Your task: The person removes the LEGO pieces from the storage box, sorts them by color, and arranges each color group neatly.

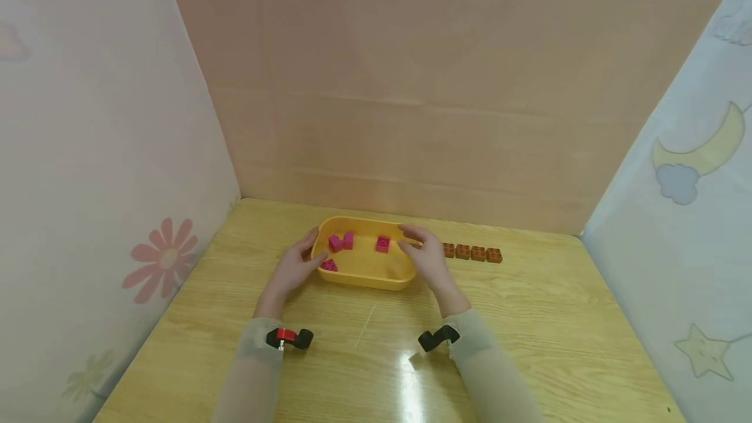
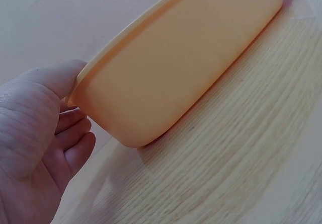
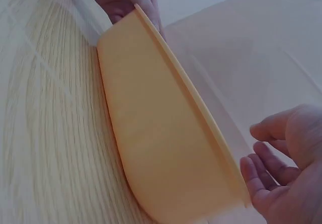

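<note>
A yellow plastic basin (image 1: pixel 364 282) with rounded corners stands on the table, its long side toward me. Several magenta toy bricks (image 1: pixel 383 244) lie loose inside it, most of them toward its left end. My left hand (image 1: pixel 292 267) grips that left end, thumb over the rim and the other fingers curled beneath the lip, as the left wrist view shows. At the opposite end is my right hand (image 1: pixel 429 256), its fingers loosely bent beside the rim. In the right wrist view its thumb (image 3: pixel 269 127) stands apart from the basin and no brick shows between the fingers.
A row of orange-brown toy bricks (image 1: pixel 478 253) runs rightward from behind my right hand. The wooden table (image 1: pixel 564 331) meets a tan back wall and pale, patterned side panels. Each sleeve carries a black wrist mount (image 1: pixel 437 338).
</note>
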Motion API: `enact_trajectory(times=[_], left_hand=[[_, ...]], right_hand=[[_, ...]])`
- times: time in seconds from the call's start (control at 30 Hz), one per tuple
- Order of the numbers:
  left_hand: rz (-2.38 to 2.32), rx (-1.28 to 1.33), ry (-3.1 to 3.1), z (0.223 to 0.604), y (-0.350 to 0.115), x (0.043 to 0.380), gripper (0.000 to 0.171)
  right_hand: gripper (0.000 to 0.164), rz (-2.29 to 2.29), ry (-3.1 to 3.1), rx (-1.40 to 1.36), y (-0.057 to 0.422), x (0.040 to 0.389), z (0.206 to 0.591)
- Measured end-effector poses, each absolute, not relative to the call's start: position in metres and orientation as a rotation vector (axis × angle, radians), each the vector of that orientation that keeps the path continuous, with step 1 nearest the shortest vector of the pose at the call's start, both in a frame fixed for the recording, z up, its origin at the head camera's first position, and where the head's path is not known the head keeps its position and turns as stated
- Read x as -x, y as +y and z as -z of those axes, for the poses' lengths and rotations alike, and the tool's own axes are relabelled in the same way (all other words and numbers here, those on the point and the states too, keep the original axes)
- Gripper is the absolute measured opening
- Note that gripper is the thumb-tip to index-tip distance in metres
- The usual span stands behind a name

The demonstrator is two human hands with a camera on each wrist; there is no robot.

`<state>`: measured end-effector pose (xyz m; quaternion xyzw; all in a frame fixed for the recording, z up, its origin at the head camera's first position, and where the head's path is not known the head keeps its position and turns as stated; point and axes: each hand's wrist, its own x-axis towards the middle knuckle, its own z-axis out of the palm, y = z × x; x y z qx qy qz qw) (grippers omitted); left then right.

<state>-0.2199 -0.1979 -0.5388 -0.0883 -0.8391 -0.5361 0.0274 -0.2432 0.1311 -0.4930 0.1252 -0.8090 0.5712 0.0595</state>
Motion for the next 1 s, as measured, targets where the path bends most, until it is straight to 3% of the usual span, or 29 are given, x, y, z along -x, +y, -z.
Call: enact_trajectory(times=[0.5,1.0], left_hand=[[1.627,0.27,-2.593,0.538,-0.197,0.217,0.073],[1.612,0.272,-2.603,0.541,-0.198,0.217,0.064]], right_hand=[[0.037,-1.62,-2.881,-1.058,0.053,0.26,0.498],[0.039,-1.61,-2.961,-1.134,0.024,0.272,0.513]])
